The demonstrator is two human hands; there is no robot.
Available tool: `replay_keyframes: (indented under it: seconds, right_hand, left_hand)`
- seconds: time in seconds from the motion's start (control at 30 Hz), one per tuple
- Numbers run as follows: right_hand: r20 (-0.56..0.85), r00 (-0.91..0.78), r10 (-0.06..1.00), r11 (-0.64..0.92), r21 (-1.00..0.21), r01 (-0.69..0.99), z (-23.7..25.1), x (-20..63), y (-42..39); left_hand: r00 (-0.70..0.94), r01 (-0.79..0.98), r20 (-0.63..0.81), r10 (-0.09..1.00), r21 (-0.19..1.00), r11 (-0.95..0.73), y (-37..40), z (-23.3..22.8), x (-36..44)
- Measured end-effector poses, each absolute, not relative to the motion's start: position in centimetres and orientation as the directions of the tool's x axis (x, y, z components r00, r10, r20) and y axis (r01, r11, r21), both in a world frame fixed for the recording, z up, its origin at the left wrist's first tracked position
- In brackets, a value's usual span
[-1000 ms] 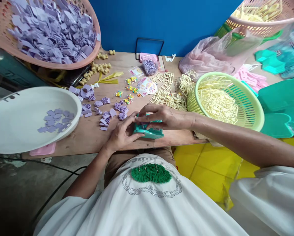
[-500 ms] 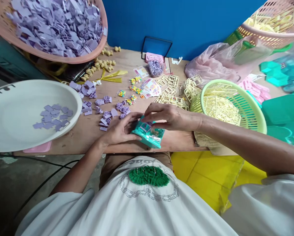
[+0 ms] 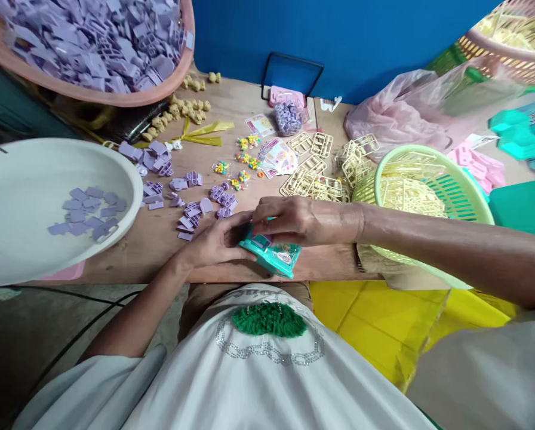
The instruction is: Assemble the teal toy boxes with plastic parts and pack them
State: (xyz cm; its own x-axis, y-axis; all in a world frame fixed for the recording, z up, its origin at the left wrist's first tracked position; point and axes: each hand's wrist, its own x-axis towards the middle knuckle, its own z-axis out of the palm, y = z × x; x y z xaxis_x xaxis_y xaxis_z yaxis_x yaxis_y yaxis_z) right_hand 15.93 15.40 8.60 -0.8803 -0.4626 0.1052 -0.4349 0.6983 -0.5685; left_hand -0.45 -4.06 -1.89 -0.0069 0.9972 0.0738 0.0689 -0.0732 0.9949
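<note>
A small teal plastic toy case [image 3: 274, 260] with a clear front part sits tilted at the table's front edge. My left hand [image 3: 216, 242] grips it from the left, thumb along the near side and fingers behind. My right hand [image 3: 297, 220] is over its upper part, fingers curled together and pressed down; what they pinch is hidden. A purple plastic piece [image 3: 262, 240] shows in the case just under these fingers. Left of the case lie loose purple plastic parts [image 3: 191, 215] in small groups.
A white basin [image 3: 21, 239] with purple plates stands at left, below a pink basket [image 3: 189, 65] of purple parts. At right are a green basket [image 3: 485, 209] of cream frames and a pink plastic bag [image 3: 384, 113]. Cards [image 3: 279, 156] and bead packets [image 3: 248, 161] lie behind my hands.
My right fingers have curled in more closely and now cover more of the case's top. The left hand keeps its grip. The view has shifted slightly.
</note>
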Motion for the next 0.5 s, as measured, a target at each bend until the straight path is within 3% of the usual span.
replay_keyframes:
  seconds: [0.2,0.4,0.5]
  right_hand:
    - [0.042,-0.843,-0.536,0.721,-0.496,-0.483,9.6,16.0,15.2]
    - [0.085,-0.833,-0.547,0.764,-0.358,-0.538,9.2,17.1,15.1]
    - [0.023,-0.84,-0.542,0.775,-0.371,-0.511,9.6,17.0,15.1]
  left_hand:
    - [0.0,0.014,0.018,1.0,1.0,-0.018,-4.0,-1.5,-0.2]
    - [-0.017,-0.09,0.065,0.998,0.994,-0.066,-3.9,-1.7,0.3]
    - [-0.02,-0.054,0.086,0.996,0.995,-0.087,-3.9,-1.7,0.2]
